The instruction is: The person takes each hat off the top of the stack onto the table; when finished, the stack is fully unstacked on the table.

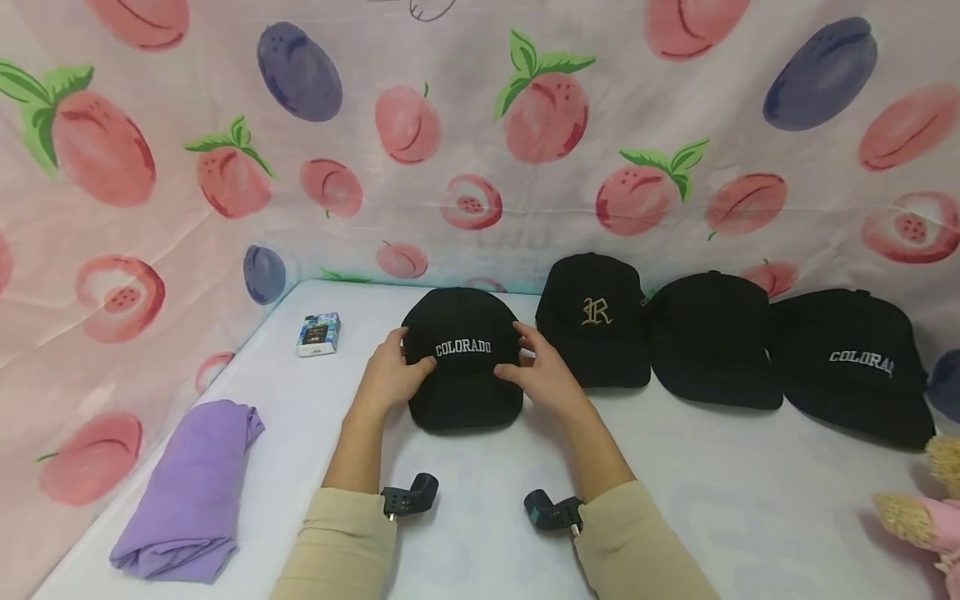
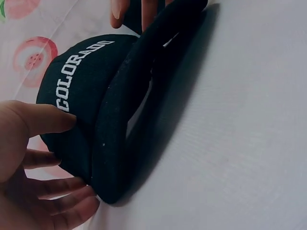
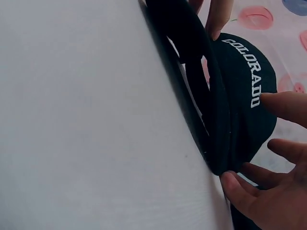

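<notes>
A black baseball cap (image 1: 459, 322) with white COLORADO lettering sits on the white table, its brim toward me. My left hand (image 1: 393, 371) holds the cap's left side, thumb on the front panel and fingers along the edge. On the opposite side my right hand (image 1: 546, 369) holds it the same way, its thumb beside the last letters. The left wrist view shows the cap's brim (image 2: 110, 158) arching over the tabletop, with shadow under it. In the right wrist view, fingertips of the right hand (image 3: 268, 187) lie right at the brim's corner.
To the right stand a black cap with a gold R (image 1: 596, 312), a plain black cap (image 1: 712, 342) and another COLORADO cap (image 1: 855, 358). A small box (image 1: 318, 335) and a folded purple cloth (image 1: 191, 492) lie left. Pink-wrapped flowers (image 1: 918, 517) edge in at right. Behind hangs a peach-print curtain (image 1: 465, 100).
</notes>
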{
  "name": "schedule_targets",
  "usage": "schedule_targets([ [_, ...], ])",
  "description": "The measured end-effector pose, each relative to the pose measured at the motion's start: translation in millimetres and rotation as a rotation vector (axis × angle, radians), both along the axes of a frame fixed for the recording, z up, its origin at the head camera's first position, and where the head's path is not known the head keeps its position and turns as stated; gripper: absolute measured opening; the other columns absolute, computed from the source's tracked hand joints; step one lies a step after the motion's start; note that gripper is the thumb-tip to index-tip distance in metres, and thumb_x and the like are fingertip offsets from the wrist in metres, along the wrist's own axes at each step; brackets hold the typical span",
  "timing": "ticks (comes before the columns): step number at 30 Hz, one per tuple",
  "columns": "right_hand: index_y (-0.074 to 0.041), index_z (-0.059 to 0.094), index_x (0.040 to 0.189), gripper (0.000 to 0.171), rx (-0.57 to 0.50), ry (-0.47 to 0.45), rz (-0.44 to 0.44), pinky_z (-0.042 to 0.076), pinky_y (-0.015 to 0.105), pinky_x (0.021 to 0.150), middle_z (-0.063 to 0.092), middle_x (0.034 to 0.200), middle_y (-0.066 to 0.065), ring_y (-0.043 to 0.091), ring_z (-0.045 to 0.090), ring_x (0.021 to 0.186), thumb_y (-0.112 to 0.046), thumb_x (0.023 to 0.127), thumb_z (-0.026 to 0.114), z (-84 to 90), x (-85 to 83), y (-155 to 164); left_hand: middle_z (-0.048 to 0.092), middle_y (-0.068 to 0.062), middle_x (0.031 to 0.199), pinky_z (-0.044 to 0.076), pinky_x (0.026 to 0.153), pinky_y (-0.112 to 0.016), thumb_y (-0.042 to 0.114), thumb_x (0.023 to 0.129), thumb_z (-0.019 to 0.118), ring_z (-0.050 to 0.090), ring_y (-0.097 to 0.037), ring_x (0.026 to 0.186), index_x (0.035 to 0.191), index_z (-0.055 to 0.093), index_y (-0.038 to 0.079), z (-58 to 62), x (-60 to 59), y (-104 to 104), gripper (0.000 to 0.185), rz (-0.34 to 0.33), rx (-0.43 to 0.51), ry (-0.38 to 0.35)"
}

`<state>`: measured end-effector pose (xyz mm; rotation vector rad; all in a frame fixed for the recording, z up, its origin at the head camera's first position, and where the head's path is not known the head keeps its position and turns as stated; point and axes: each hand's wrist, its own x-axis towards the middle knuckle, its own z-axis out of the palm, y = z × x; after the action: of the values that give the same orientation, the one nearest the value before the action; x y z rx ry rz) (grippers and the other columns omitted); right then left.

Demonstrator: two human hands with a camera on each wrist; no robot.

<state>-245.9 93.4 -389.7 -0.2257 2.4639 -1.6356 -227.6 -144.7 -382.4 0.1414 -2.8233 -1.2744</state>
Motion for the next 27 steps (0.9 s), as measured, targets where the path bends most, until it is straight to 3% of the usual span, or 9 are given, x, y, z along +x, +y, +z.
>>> schedule_targets([
  [4, -0.017, 0.028, 0.164, 0.080, 0.008, -0.022, 0.006, 0.034, 0.054, 0.122, 0.034, 0.165, 0.020, 0.040, 0.040, 0.150, -0.021, 0.095, 0.068, -2.3, -1.8, 1, 0.047, -0.031, 0.152, 0.037, 0.118, -0.058, 0.027, 0.095, 0.065, 0.046, -0.044, 0.142, 0.159, 0.031, 0.000, -2.4, -1.6, 1, 0.078, 0.009, 0.043, 0.004],
  [11, -0.012, 0.026, 0.164, 0.081, -0.013, -0.029, 0.021, 0.032, 0.053, 0.124, 0.038, 0.162, 0.024, 0.039, 0.041, 0.149, -0.017, 0.095, 0.067, -5.9, -4.6, 1, 0.057, -0.029, 0.143, 0.040, 0.116, -0.056, 0.024, 0.090, 0.072, 0.056, -0.041, 0.133, 0.158, 0.034, 0.004, -8.7, -3.0, 0, 0.080, 0.017, 0.169, 0.005],
  [15, -0.014, 0.028, 0.164, 0.080, -0.038, -0.036, 0.021, 0.031, 0.053, 0.124, 0.038, 0.163, 0.023, 0.039, 0.040, 0.150, -0.015, 0.095, 0.068, -6.7, -5.3, 1, 0.054, -0.028, 0.147, 0.038, 0.118, -0.057, 0.021, 0.089, 0.073, 0.054, -0.041, 0.136, 0.159, 0.034, 0.006, -9.3, -2.9, 0, 0.082, 0.005, 0.217, -0.005],
  [27, -0.018, 0.030, 0.163, 0.080, -0.100, -0.085, -0.040, 0.036, 0.055, 0.120, 0.040, 0.161, 0.021, 0.038, 0.043, 0.146, -0.010, 0.094, 0.069, -9.8, -6.9, 2, 0.039, -0.023, 0.159, 0.033, 0.122, -0.058, 0.022, 0.089, 0.076, 0.044, -0.040, 0.145, 0.163, 0.027, 0.011, -11.3, -3.0, 2, 0.090, -0.038, 0.233, -0.013],
])
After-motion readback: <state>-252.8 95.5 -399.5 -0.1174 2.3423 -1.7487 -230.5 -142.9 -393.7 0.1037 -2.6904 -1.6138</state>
